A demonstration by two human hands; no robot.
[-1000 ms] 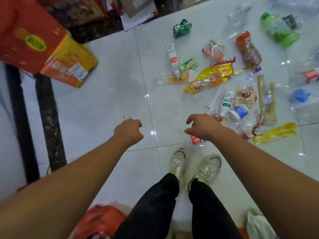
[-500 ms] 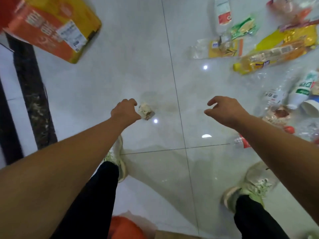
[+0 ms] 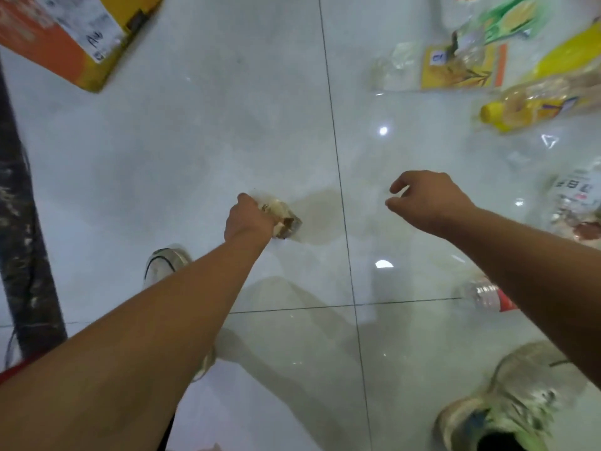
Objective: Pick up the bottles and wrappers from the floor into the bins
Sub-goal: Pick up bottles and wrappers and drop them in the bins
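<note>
A small crumpled clear-and-brown wrapper [image 3: 285,220] lies on the white tiled floor [image 3: 182,151] at mid-frame. My left hand [image 3: 248,219] is down on it, fingers curled round its left end. My right hand [image 3: 426,203] hovers above the floor to the right, fingers loosely curled, holding nothing. Further right lie a yellow-capped bottle [image 3: 533,105], a yellow wrapper [image 3: 455,66], a green wrapper [image 3: 510,14], a clear bottle with a white label [image 3: 574,196] and a clear bottle with a red cap [image 3: 487,296].
An orange and yellow cardboard box [image 3: 65,34] sits at the top left. A dark marbled strip [image 3: 22,222] runs down the left edge. My shoes stand on the floor at the left [image 3: 162,262] and at the bottom right [image 3: 507,405].
The view has dropped closer to the floor. My left hand reached forward from beside the small wrapper and closed on it. My right hand stayed hovering.
</note>
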